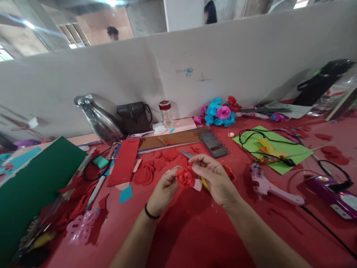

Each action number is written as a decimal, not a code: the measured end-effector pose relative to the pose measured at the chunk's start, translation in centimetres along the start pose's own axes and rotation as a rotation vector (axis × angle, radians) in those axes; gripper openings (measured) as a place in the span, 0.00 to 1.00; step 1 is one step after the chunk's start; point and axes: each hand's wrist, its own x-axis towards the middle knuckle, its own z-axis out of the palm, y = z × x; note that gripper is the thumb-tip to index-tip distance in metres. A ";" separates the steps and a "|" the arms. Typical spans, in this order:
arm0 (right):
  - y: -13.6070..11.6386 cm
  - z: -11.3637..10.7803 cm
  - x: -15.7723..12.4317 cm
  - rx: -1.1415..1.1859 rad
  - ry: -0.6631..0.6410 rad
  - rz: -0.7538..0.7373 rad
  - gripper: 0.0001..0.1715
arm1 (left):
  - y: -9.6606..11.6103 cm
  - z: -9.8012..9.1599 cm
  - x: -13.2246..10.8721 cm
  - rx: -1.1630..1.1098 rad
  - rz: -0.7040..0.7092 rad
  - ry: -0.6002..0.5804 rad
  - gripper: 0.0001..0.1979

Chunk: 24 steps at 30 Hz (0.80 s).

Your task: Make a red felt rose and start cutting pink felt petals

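Observation:
A red paper rose [185, 176] is held up between both hands, its petals curled around the centre. My left hand [164, 188], with a dark band at the wrist, pinches the flower's left side. On the other side, my right hand [213, 176] has its thumb and fingers closed at the upper right petals. Partly hidden behind the hands lie scissors [186, 153], blades showing above and a yellow handle below. Loose red petals [144, 174] are stacked on the red table left of and beyond the flower.
A pink glue gun [275, 191] with a cord lies at right, near a green sheet [259, 143]. Behind are a phone [213, 143], paper flowers [219, 112], a glass bottle [166, 114] and a steel flask [100, 119]. A dark green board [36, 190] stands at left.

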 end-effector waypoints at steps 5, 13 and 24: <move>-0.2 0.1 0.0 0.004 -0.016 -0.031 0.11 | -0.2 -0.2 -0.1 0.002 -0.004 0.003 0.14; -0.1 0.0 -0.2 -0.068 -0.002 -0.091 0.07 | 0.1 0.2 -0.3 -0.039 -0.068 0.061 0.14; 0.0 0.0 -0.1 -0.025 0.044 -0.143 0.08 | 0.5 0.1 -0.1 -0.064 -0.073 0.053 0.14</move>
